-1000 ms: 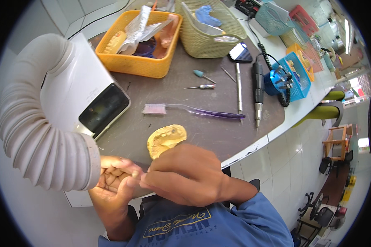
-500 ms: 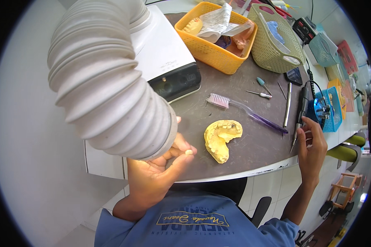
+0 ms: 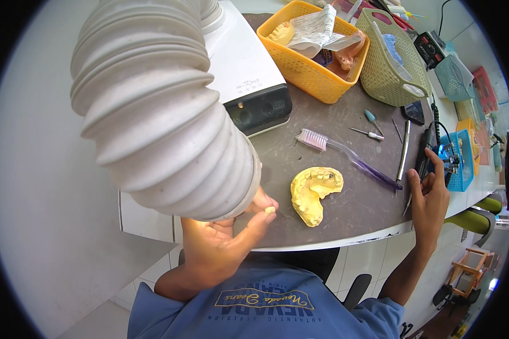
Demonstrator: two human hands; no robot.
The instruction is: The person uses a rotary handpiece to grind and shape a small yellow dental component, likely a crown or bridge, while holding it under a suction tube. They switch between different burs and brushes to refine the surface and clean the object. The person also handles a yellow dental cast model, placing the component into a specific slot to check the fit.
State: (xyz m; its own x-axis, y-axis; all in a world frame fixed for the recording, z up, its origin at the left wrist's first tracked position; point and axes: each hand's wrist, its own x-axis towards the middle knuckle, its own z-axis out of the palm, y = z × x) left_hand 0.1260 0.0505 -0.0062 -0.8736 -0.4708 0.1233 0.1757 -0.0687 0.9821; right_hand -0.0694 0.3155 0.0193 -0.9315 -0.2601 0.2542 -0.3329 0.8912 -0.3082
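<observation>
My left hand point(image 3: 220, 243) is closed in a pinch, thumb against fingertips, on a small cream dental crown point(image 3: 270, 210). It is at the mouth of a thick white ribbed suction hose point(image 3: 169, 130), which hides part of the fingers. A yellow plaster dental model point(image 3: 306, 198) lies on the table to the right of this hand. On the right, my right hand point(image 3: 430, 192) reaches over a black rotary handpiece point(image 3: 425, 158) lying on the table. Thumb and index finger are spread at its sides; whether they press on it is hard to see.
A purple toothbrush point(image 3: 353, 155), a metal instrument point(image 3: 404, 150) and small burs point(image 3: 370, 134) lie behind the model. Farther back stand a white machine point(image 3: 249, 73), an orange basket point(image 3: 316, 85) and a green basket point(image 3: 390, 85). A blue basket point(image 3: 464, 164) stands at the far right.
The view has shifted, so the table things appear farther right. My right fingers have spread and slid farther up the handpiece, away from its tip. The left hand keeps its pinch on the crown.
</observation>
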